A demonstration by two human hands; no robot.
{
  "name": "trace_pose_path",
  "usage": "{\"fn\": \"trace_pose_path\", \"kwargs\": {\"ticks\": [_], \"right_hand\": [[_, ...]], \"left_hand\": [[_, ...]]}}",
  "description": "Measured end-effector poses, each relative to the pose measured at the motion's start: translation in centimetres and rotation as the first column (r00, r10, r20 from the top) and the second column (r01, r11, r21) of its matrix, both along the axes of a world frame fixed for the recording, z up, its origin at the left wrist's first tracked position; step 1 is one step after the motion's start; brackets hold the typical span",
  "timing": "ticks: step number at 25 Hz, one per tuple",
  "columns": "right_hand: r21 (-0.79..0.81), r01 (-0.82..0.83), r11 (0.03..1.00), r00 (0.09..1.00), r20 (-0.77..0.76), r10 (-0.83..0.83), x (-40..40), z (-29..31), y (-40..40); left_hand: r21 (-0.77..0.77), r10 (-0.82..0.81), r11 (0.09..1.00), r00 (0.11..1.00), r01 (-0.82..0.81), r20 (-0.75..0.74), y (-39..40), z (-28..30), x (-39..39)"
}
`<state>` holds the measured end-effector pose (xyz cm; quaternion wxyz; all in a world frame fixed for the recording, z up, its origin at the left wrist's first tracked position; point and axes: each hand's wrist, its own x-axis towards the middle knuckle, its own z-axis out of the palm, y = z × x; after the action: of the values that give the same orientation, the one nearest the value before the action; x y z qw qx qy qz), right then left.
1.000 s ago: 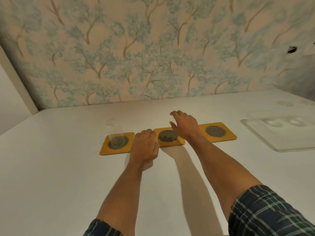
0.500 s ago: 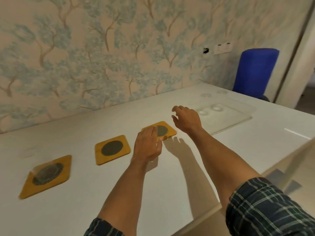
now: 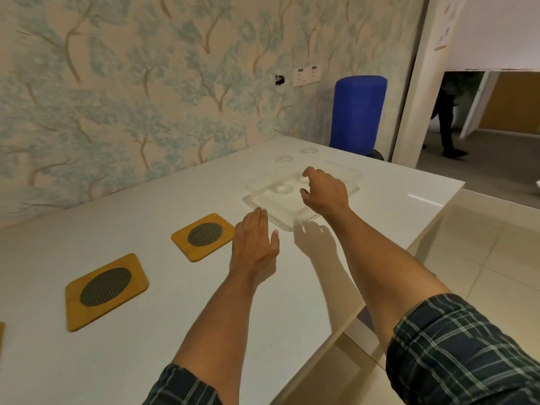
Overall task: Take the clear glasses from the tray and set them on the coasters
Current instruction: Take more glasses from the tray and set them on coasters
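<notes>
A clear tray (image 3: 287, 213) lies on the white table (image 3: 175, 331) at the far right. Two clear glasses stand in it, one on the left (image 3: 283, 171) and one further back (image 3: 309, 151); they are nearly invisible apart from rims and bases. My right hand (image 3: 325, 192) hovers over the tray, open with curled, spread fingers just in front of the glasses, holding nothing. My left hand (image 3: 253, 245) is flat and open above the table beside the tray's near corner. Two wooden coasters with dark mesh centres, one near (image 3: 106, 290) and one further right (image 3: 203, 236), are bare.
A sliver of a third coaster (image 3: 1, 337) shows at the left edge. A blue chair back (image 3: 361, 112) stands behind the table's far corner. The table's right edge (image 3: 388, 287) drops to a tiled floor. A person (image 3: 447, 121) walks in the doorway.
My view has swung right, so the coaster with a glass on it has left the frame. My right hand went from the coasters to above the tray; my left hand followed to the right.
</notes>
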<state>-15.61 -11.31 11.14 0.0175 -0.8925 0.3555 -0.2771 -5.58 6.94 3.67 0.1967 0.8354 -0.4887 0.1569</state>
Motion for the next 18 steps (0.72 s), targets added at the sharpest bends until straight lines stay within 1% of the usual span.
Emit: {"fn": "trace_pose_path", "kwargs": {"ticks": [4, 6, 10, 14, 18], "right_hand": [[0.055, 0.053, 0.997, 0.998, -0.021, -0.052, -0.3, -0.5, -2.9], [0.088, 0.067, 0.994, 0.997, -0.044, -0.063, 0.2, -0.5, -4.4], [0.187, 0.086, 0.978, 0.996, -0.009, -0.086, 2.0, 0.4, -6.8], [0.203, 0.074, 0.976, 0.997, 0.005, -0.076, 5.0, 0.6, -8.2], [0.174, 0.047, 0.984, 0.997, -0.066, -0.036, 8.6, 0.1, -8.2]], "left_hand": [[-0.084, 0.064, 0.994, 0.994, -0.071, -0.093, -2.7, -1.4, -0.5], [-0.099, 0.097, 0.989, 0.987, -0.110, -0.126, -4.0, -1.8, -0.2], [-0.117, 0.131, 0.982, 0.978, -0.150, -0.160, -5.7, -2.4, 1.4], [-0.085, 0.100, 0.989, 0.971, -0.121, -0.218, -6.2, -3.9, 2.4], [0.002, 0.098, 0.995, 0.956, -0.102, -0.278, -6.9, -4.3, 3.0]]}}
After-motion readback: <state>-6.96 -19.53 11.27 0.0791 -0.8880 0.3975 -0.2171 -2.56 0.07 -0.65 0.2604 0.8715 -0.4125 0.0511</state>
